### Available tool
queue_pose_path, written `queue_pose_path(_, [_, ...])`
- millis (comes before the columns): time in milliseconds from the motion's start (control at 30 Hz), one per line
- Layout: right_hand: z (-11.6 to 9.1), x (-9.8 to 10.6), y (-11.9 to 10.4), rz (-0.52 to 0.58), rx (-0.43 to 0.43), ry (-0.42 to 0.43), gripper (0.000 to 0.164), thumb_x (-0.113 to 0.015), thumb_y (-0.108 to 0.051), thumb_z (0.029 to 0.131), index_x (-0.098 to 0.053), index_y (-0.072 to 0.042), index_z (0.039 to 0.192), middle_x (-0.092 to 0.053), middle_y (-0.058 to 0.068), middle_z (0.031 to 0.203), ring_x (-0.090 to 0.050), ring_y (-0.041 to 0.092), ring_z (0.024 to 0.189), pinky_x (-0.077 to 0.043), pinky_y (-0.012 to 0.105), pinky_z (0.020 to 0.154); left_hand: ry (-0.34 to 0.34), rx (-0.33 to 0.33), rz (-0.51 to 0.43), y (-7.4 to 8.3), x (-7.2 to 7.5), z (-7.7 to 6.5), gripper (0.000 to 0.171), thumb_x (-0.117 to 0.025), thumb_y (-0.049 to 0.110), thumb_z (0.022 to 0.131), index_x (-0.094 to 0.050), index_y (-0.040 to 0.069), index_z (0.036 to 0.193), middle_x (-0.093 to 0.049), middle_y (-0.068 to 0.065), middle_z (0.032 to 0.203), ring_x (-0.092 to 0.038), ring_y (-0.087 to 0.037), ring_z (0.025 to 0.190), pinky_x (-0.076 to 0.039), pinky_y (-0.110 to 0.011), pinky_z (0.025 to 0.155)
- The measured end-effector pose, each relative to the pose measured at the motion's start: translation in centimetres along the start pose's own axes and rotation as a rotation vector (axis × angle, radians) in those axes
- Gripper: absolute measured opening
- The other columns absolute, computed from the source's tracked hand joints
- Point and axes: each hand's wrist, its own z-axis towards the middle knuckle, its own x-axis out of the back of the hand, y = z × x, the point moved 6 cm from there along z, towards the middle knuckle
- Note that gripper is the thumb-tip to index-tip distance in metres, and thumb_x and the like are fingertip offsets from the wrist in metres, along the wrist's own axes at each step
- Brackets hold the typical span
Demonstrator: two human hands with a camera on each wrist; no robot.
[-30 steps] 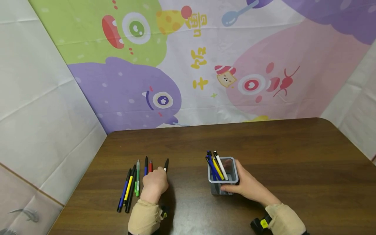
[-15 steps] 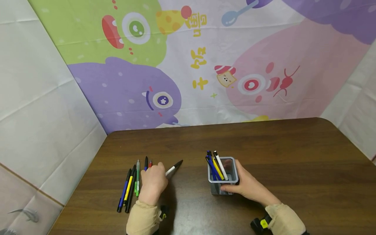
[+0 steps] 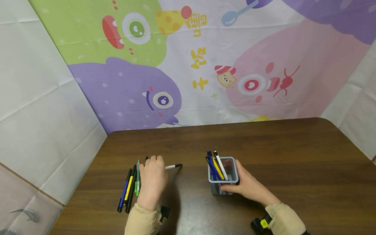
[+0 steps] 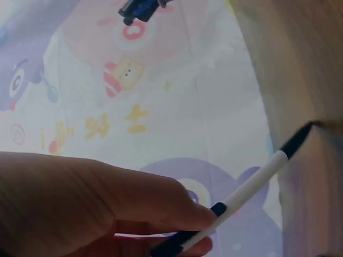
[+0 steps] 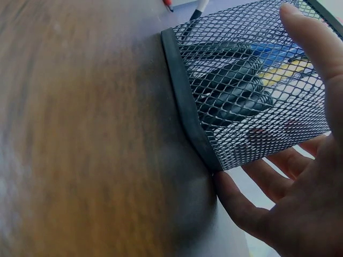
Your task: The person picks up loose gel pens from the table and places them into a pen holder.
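Note:
In the head view my left hand (image 3: 153, 181) pinches a white pen (image 3: 170, 167) with black ends; its dark end points right. The left wrist view shows thumb and finger at the pen's clip end, with the white barrel (image 4: 252, 184) sticking out past them. My right hand (image 3: 249, 184) grips the right side of a mesh pen holder (image 3: 216, 188), thumb along its front. Blue, yellow and white pens (image 3: 222, 167) lean to the left inside the holder. Through the mesh (image 5: 241, 144) in the right wrist view, their black ends show near the bottom.
Several pens lie side by side left of my left hand, among them a blue one (image 3: 124, 192), a yellow one (image 3: 128, 187) and a green one (image 3: 138, 176). Brown wooden table (image 3: 188, 209) underneath; a cartoon-printed cloth (image 3: 202, 107) hangs behind its far edge.
The white pen has swung from pointing away to pointing right in my left hand, and that hand has moved slightly away from me. The right hand and holder have stayed put.

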Motion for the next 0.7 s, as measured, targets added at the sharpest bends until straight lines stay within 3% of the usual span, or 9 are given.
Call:
queue_pose_path(233, [0.0,0.0,-0.1,-0.002,0.002,0.002,0.083,-0.075,-0.034,0.071,-0.025,-0.015,0.134,-0.049,0.011,0.123,-0.053,0.02,0.104,-0.046,0.038,0.081,0.192,-0.023,-0.046,0.5,1.4,0.0,0.015,-0.065,-0.004,0.067,-0.051,0.001,0.068,-0.049,-0.012,0.066,-0.047,-0.029,0.059,-0.039,-0.044,0.055])
queue_pose_path(600, [0.0,0.1,-0.1,-0.011,0.002,0.014,0.082,-0.076,-0.033,0.07,-0.026,-0.017,0.134,-0.049,0.01,0.123,-0.053,0.019,0.104,-0.046,0.038,0.082,0.28,-0.006,-0.087,1.1,2.4,0.0,0.018,-0.071,0.007,0.074,-0.053,0.002,0.075,-0.054,-0.012,0.068,-0.051,-0.029,0.062,-0.039,-0.044,0.061])
queue_pose_path(700, [0.0,0.1,-0.1,-0.009,0.004,0.015,0.082,-0.076,-0.032,0.07,-0.026,-0.017,0.133,-0.049,0.01,0.123,-0.053,0.019,0.103,-0.046,0.038,0.082,0.295,0.001,-0.119,1.2,2.7,0.0,0.019,-0.071,0.008,0.074,-0.053,0.002,0.075,-0.055,-0.011,0.065,-0.053,-0.028,0.058,-0.039,-0.041,0.057])
